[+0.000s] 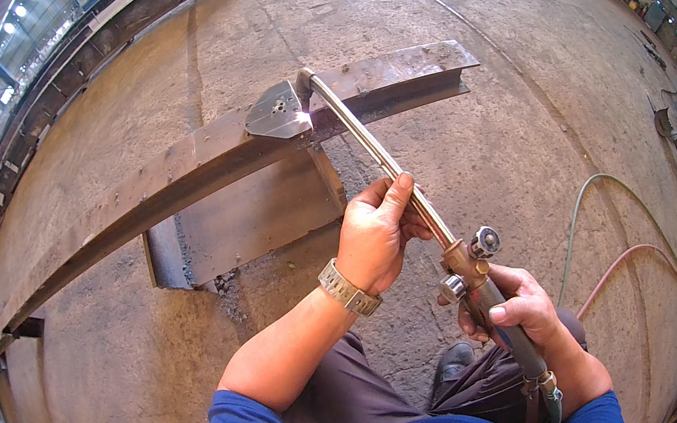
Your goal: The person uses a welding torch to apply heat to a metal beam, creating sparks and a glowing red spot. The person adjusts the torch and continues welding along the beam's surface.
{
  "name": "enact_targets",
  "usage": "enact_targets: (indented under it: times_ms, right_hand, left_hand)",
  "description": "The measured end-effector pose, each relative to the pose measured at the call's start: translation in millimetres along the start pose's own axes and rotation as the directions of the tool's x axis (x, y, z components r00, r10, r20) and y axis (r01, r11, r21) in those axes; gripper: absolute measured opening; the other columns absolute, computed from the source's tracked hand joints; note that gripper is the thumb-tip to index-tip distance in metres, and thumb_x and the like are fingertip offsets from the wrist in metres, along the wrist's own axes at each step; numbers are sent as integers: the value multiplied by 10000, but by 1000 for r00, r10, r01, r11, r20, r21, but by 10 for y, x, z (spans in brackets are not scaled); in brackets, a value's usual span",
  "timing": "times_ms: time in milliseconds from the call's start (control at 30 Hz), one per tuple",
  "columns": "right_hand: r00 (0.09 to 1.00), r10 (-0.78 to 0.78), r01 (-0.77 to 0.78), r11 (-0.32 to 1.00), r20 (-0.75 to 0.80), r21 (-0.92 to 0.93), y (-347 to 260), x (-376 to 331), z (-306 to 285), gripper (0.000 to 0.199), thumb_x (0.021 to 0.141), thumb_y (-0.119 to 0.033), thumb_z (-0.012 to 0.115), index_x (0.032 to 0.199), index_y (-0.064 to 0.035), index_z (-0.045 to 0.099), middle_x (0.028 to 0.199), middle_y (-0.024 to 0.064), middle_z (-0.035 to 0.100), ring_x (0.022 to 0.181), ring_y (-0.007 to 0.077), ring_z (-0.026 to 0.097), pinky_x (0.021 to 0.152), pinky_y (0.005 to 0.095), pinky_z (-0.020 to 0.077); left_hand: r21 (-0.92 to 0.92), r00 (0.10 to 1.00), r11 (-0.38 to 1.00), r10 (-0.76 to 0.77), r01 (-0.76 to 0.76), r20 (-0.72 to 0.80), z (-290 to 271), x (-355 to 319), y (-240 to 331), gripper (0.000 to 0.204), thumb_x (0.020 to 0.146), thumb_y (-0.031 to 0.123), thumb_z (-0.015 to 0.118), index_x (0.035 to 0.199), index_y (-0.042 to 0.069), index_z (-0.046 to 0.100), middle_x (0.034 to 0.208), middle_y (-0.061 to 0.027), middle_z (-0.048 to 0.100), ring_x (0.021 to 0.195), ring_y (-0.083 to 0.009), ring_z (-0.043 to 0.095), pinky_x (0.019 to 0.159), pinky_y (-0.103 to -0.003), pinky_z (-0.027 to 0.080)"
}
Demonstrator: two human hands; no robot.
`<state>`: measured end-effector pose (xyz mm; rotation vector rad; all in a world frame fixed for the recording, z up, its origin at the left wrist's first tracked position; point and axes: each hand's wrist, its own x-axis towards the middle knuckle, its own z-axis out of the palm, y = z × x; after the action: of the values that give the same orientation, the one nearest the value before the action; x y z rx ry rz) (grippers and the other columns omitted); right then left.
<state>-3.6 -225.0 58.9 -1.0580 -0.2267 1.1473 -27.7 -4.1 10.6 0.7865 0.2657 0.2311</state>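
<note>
Both hands are on a gas cutting torch [369, 142]. My left hand [380, 233] pinches its metal tubes midway along, thumb on top. Around the dark handle below the valve knobs, my right hand [517, 304] is closed. The torch head points down at a long steel beam [174, 164], and a bright white spot glows at its tip. Next to that spot, a dark steel plate [274, 113] with small holes and cut corners lies on the beam's top face. Underneath the beam is a shorter wide steel section [261, 219].
A green hose [580, 206] and a red hose [614, 259] curve over the concrete floor [505, 152] at right. My shoe [452, 365] is close below the torch. Long steel beams [100, 50] line the far left, and equipment stands along the right wall.
</note>
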Motion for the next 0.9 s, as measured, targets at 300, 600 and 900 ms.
enact_targets:
  times_ms: [300, 600, 900]
  right_hand:
    - [1000, 11, -11, 999, -16, -43, 6, 7, 4, 815, 706, -253, 768, 1379, 73, 443, 1003, 163, 630, 719, 188, 595, 604, 296, 464]
    - [1000, 23, -23, 999, -10, -49, 0, 11, -3, 832, 709, -261, 767, 1393, 72, 430, 1049, 175, 637, 769, 209, 632, 658, 310, 506]
    - [999, 27, -27, 999, 19, -34, -16, 23, 6, 830, 718, -234, 760, 1403, 79, 412, 1153, 192, 620, 847, 243, 663, 718, 351, 545]
  left_hand:
    - [-6, 1000, 1000, -7, 7, 1, 13, -9, 13, 254, 967, 278, 618, 1011, 31, 580, 827, -102, 680, 671, -179, 669, 594, -299, 557]
    - [-5, 1000, 1000, -7, 7, -4, -4, 6, 9, 233, 972, 265, 611, 1011, 37, 578, 821, -114, 685, 661, -185, 673, 577, -289, 543]
    - [-4, 1000, 1000, -9, 9, 0, -19, 18, -2, 245, 970, 268, 615, 1026, 34, 567, 811, -107, 680, 670, -187, 676, 579, -307, 553]
